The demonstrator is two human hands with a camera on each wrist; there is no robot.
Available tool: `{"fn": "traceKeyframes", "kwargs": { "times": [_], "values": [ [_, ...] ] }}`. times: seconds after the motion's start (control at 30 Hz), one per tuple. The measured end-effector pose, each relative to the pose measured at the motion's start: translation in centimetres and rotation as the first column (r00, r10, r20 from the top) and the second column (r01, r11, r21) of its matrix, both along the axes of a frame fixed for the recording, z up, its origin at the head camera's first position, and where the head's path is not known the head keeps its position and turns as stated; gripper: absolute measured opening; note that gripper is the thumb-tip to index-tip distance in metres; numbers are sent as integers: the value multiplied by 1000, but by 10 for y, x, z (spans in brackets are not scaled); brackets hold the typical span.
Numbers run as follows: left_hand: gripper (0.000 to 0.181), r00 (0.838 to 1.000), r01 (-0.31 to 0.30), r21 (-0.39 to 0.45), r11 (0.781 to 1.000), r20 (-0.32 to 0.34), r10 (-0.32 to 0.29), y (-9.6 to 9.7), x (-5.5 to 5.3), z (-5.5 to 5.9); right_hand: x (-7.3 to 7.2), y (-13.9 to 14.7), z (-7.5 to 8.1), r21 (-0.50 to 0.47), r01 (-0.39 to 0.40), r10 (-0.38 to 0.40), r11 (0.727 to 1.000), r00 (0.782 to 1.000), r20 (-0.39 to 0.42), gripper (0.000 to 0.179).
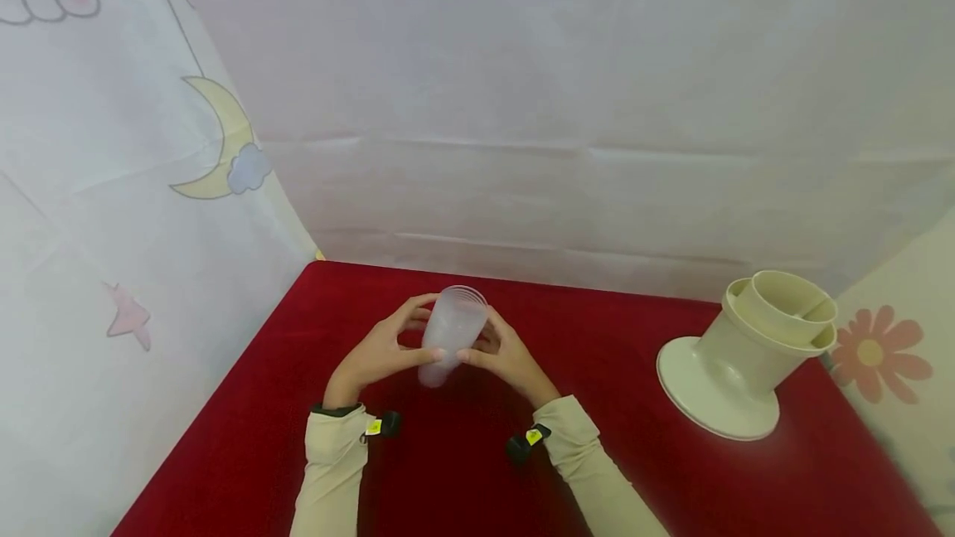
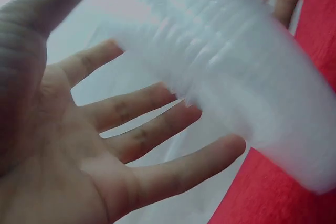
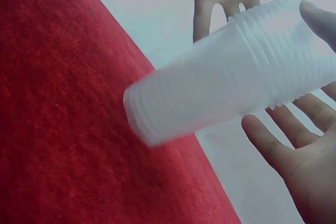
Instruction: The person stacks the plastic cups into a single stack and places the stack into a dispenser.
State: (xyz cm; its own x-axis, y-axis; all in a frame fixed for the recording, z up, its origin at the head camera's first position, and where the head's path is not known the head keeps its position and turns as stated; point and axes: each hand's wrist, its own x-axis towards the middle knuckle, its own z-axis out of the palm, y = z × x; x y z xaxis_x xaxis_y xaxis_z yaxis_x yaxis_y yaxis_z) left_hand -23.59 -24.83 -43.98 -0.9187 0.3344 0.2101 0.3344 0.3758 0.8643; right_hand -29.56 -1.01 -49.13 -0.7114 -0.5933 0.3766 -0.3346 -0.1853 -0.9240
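Note:
A stack of translucent plastic cups (image 1: 452, 328) is held between both hands above the red table, tilted, with the ribbed rims at the upper end. My left hand (image 1: 384, 350) grips it from the left, thumb at the near side and fingertips against the rims. From the right, my right hand (image 1: 515, 359) holds it the same way, thumb low on the near side. In the left wrist view the stack (image 2: 262, 77) spans in front of the spread fingers. The right wrist view shows its narrow closed end (image 3: 142, 114) pointing over the cloth.
On the right of the red-covered table (image 1: 448, 479) stands a cream plastic holder (image 1: 734, 371) with a round flat base and slanted open tubes. A pale sheet wall (image 1: 522, 189) closes off the back; printed sheets hang at left and right.

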Motion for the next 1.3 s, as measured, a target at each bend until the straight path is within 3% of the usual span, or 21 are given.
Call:
{"fn": "traceKeyframes", "kwargs": {
  "times": [0.03, 0.33, 0.6, 0.8, 0.87, 1.03, 1.3],
  "values": [
    [78, 1000, -5, -5, 1000, 4, 5, 3, 2, 3, 0, 0, 1, -2, 4, -4, 1000, 1000, -8, 72],
    [78, 999, -50, -11, 999, -15, 50, 12, -5, -5, 0, 1, 5, -22, 38, -39, 999, 997, -59, 68],
    [76, 998, -40, 7, 999, -48, 40, 22, -6, -3, 4, 9, 17, 0, 71, -71, 997, 995, -65, 69],
    [74, 999, -32, 41, 999, -8, 32, 27, -5, -4, 7, 17, 27, 38, 66, -63, 997, 995, -78, 66],
    [74, 1000, -19, 66, 998, 13, 18, 29, -8, -2, 1, 20, 26, 47, 63, -59, 997, 994, -89, 66],
    [74, 1000, 17, 94, 995, -4, -16, 37, -22, 10, -11, 29, 33, 30, 85, -82, 996, 991, -106, 65],
    [77, 997, 77, 87, 993, -26, -75, 49, -43, 19, -17, 43, 44, 1, 122, -121, 993, 985, -120, 63]
  ]
}}
